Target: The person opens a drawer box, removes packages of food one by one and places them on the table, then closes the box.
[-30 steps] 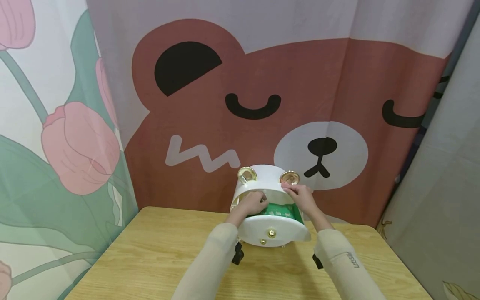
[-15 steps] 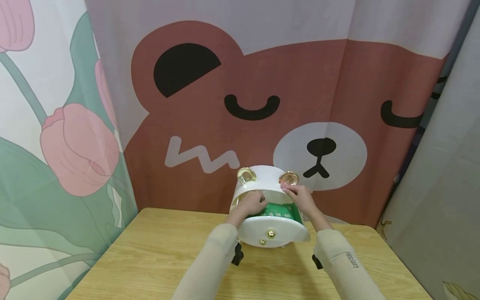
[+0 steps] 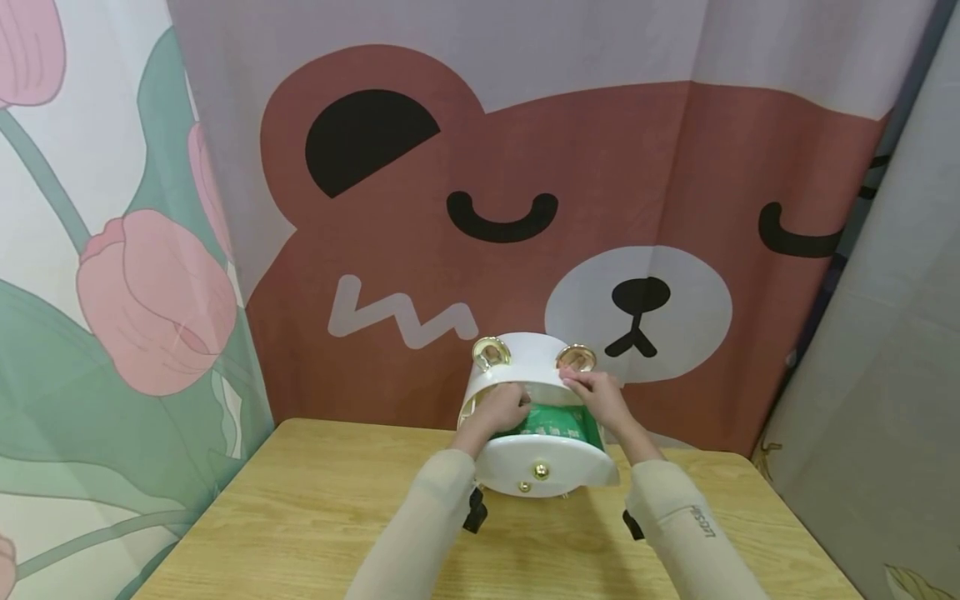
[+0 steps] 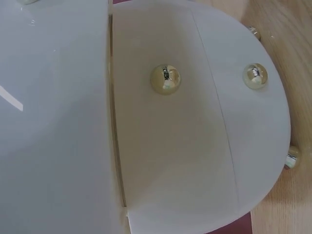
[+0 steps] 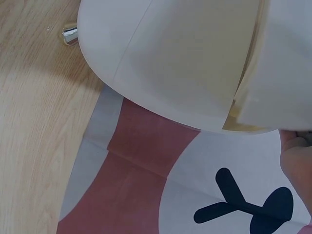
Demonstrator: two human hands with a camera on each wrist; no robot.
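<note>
A white rounded box with gold ring-shaped ears and small gold knobs stands on the table. Its upper part is lifted away from the front, leaving a gap. In that gap lies a green printed packet. My left hand reaches in over the packet's left side with curled fingers; I cannot tell whether they grip anything. With thumb and fingers, my right hand pinches the upper part's rim just below the right gold ear. The left wrist view shows white panels and a gold knob, no hand.
The box stands toward the back of a wooden table. Close behind it hangs a curtain with a brown bear print. A tulip-print curtain is at the left, a pale one at the right.
My left hand has shifted very slightly left inside the gap, and a little more of the green packet shows. The right hand keeps its place at the rim.
</note>
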